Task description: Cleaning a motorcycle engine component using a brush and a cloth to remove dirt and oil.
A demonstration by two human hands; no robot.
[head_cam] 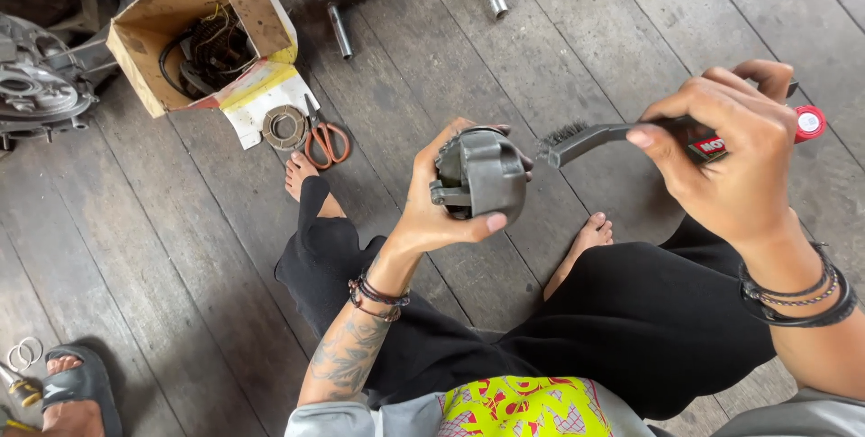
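My left hand point(441, 207) grips a grey metal engine part point(482, 176), rounded and dirty, held up in front of me. My right hand point(725, 158) holds a black wire brush point(590, 138) by its handle, which ends in a red cap point(809, 122). The bristles sit just to the right of the metal part, almost touching its upper edge. I am sitting cross-legged on dark wooden floorboards, bare feet showing beneath both hands.
An open cardboard box point(194, 31) with wires and a coil lies at the upper left, with orange-handled scissors point(326, 138) and a round ring part point(285, 127) beside it. Engine casings point(36, 86) are at the far left. Another person's sandalled foot point(77, 392) is at the lower left.
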